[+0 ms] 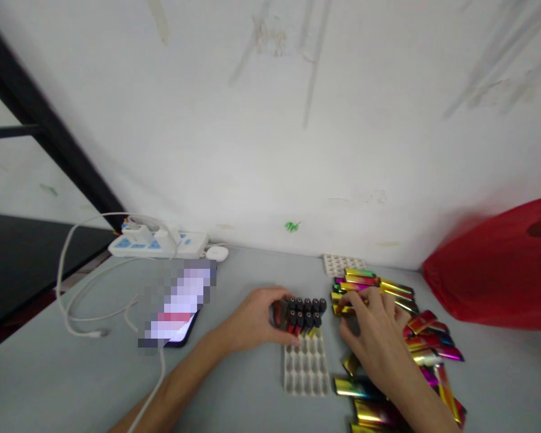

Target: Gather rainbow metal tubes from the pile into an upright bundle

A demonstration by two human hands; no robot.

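- Fingers (273, 296) of the left hand (255, 319) curl against the far-left corner of the white tray (306, 373), touching the capped pieces there. Whether they pinch one cannot be told.
- Fingers (358, 310) of the right hand (374, 334) bend down onto the pile of shiny casings (426, 346) just right of the tray. The tips rest on a gold one, but the grip itself is hidden.
- The tray lies flat on the grey desk (252, 397) between the two hands. Its far rows hold dark-capped pieces (307, 308) standing upright and packed close, with red and yellow bodies below the caps. The near rows of cells are bare.
- A second white tray (342, 263) lies beyond the first tray and to its right, partly under the far end of the pile.
- The casings are flat and mirror-bright in gold, pink and green. They lie loose and overlapping from beyond the tray down to the near edge.
- A red plastic bag (500, 276) sits well right of the tray, past the pile.
- Left of the tray lies a phone (175, 316), and further off by the wall are a power strip (157, 243) and a looping white cable (67, 300).
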